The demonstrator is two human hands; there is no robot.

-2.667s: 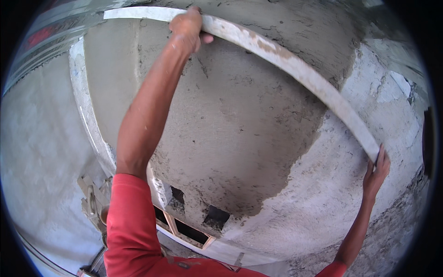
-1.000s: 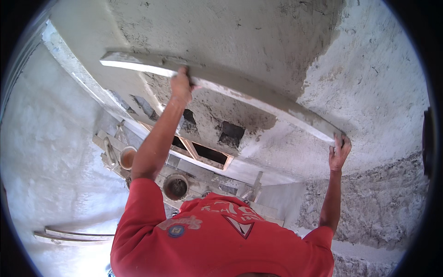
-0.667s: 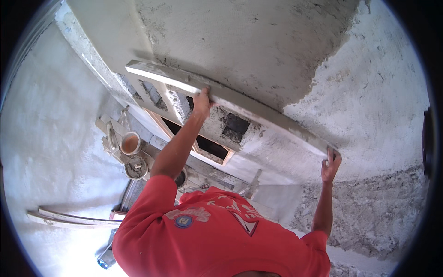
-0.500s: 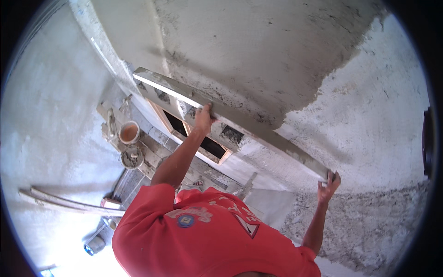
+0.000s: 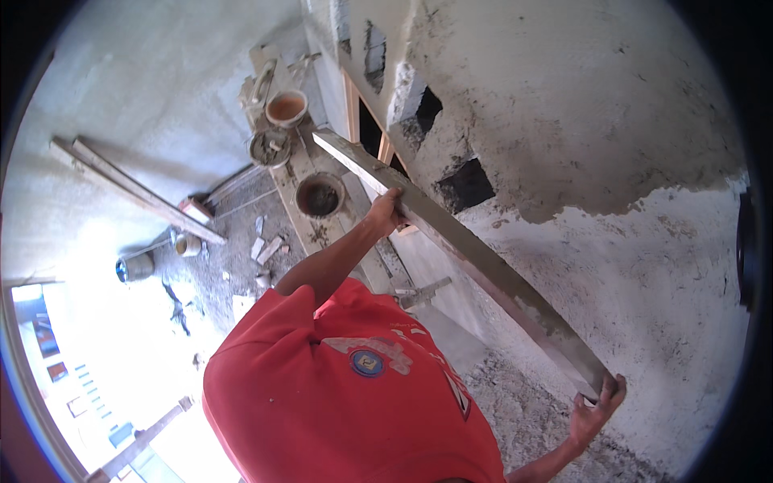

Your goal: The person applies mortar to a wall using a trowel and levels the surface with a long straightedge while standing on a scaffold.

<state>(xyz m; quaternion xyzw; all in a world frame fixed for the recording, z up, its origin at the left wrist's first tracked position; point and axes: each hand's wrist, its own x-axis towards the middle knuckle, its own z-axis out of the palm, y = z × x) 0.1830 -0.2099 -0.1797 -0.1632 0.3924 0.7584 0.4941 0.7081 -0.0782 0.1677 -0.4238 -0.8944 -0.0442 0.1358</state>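
A long plastering straightedge [image 5: 483, 264], pale along one side and smeared with grey mortar on its face, slants from upper left down to lower right. My left hand [image 5: 385, 211] is closed round it nearer its far left end. At the lower right end my right hand [image 5: 597, 412] grips it, thumb below and fingers over the edge. Beyond the bar rises a wall with wet grey plaster [image 5: 555, 105] above and a paler, drier surface [image 5: 612, 266] below. Dark square holes [image 5: 465, 185] break the wall near the bar's upper part.
On a plank platform [image 5: 302, 229] to the left stand a bucket of orange-brown liquid [image 5: 287, 106], a bucket of mortar [image 5: 270, 148] and a dark basin [image 5: 320, 196]. Long boards [image 5: 137, 189] lean at the left wall. A wooden frame [image 5: 352, 105] borders an opening. Rubble lies on the floor.
The straightedge and both hands have moved lower in the picture, and the bar slopes more steeply. The view has turned, showing more of the platform, floor and bright doorway on the left.
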